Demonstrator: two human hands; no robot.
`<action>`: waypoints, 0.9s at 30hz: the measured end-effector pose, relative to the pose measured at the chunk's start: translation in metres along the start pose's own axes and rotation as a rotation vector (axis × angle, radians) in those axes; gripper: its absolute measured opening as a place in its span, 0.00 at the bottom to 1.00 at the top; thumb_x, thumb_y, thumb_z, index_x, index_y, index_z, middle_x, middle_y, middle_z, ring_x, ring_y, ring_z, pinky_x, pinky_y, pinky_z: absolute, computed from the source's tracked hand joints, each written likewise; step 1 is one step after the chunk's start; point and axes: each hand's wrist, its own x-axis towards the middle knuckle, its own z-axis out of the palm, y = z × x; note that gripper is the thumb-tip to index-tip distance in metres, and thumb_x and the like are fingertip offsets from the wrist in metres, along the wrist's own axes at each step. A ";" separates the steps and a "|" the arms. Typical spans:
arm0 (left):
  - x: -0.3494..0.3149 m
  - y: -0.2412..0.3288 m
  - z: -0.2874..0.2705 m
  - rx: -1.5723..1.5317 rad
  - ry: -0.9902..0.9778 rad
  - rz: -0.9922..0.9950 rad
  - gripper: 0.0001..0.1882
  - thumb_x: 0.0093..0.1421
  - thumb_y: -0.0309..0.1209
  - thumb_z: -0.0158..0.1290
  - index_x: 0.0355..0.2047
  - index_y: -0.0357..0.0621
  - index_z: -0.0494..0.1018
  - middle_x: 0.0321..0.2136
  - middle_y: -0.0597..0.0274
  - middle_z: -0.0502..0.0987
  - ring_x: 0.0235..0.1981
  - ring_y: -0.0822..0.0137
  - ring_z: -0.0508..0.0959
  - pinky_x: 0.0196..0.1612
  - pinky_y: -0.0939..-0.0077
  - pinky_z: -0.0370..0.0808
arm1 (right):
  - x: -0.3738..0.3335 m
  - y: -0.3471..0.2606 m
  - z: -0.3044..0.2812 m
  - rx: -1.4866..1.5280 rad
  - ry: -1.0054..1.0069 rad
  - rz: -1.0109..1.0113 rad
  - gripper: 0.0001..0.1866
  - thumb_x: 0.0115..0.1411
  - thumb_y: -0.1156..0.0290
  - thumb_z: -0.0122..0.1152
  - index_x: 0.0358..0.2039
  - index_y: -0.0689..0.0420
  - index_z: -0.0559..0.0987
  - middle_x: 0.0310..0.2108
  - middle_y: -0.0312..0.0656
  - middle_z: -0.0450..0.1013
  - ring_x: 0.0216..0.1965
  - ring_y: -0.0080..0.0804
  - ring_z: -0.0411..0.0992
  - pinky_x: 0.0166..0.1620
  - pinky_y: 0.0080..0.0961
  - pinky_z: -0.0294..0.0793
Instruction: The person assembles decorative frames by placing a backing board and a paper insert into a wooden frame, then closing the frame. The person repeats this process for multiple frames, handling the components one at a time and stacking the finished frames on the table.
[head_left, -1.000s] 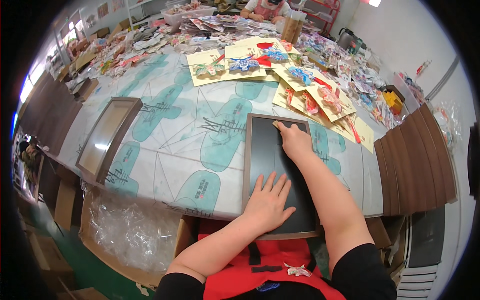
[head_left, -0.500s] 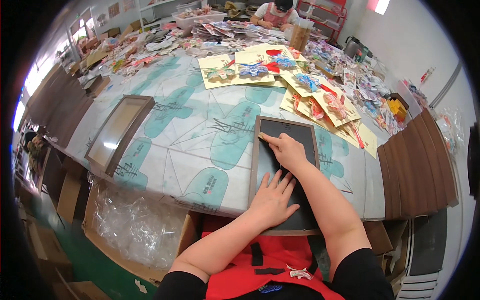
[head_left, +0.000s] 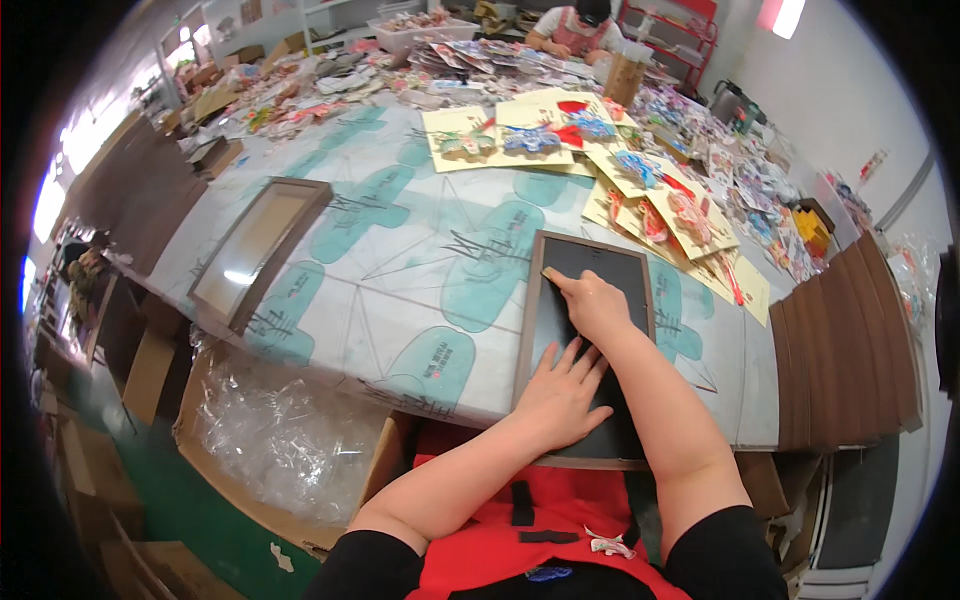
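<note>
A brown rectangular frame (head_left: 527,330) with a black panel (head_left: 606,262) inside it lies at the table's near edge, right in front of me. My left hand (head_left: 566,398) rests flat on the panel's lower part, fingers spread. Higher up, my right hand (head_left: 596,306) is closed with its index finger stretched to the frame's left inner edge, near the top corner. A small tan spot shows at that fingertip; whether something is pinched there is hidden. Over to the left lies another brown frame (head_left: 318,192) with a shiny clear pane.
Cream cards (head_left: 445,135) bearing colourful kite-like ornaments spread beyond the frame. Stacks of brown frames stand at right (head_left: 840,340) and left (head_left: 130,190). A cardboard box (head_left: 385,455) of clear plastic wrap sits below the table edge. Across the cluttered table sits another person (head_left: 575,32).
The whole view has shifted slightly, so the table and its things appear farther right. Both hands keep about the same places on the frame.
</note>
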 end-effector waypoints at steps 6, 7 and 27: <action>-0.015 0.010 -0.003 -0.197 -0.066 -0.046 0.31 0.50 0.41 0.58 0.50 0.32 0.68 0.55 0.44 0.66 0.61 0.48 0.60 0.63 0.59 0.56 | -0.020 0.013 -0.007 0.416 0.074 -0.213 0.19 0.60 0.70 0.50 0.52 0.42 0.75 0.27 0.51 0.68 0.31 0.47 0.71 0.36 0.36 0.69; -0.029 0.014 0.007 -0.178 0.022 0.035 0.34 0.49 0.43 0.58 0.50 0.32 0.67 0.56 0.45 0.65 0.61 0.49 0.60 0.64 0.58 0.55 | -0.039 0.014 -0.015 0.466 0.072 -0.212 0.21 0.59 0.75 0.51 0.53 0.45 0.75 0.26 0.50 0.68 0.30 0.43 0.70 0.37 0.32 0.68; -0.072 0.010 -0.006 -0.182 0.194 0.191 0.31 0.44 0.39 0.63 0.47 0.33 0.70 0.46 0.47 0.73 0.54 0.54 0.70 0.58 0.62 0.65 | -0.124 -0.017 -0.033 0.357 -0.052 -0.236 0.20 0.54 0.73 0.58 0.48 0.41 0.78 0.25 0.40 0.67 0.24 0.38 0.71 0.28 0.32 0.71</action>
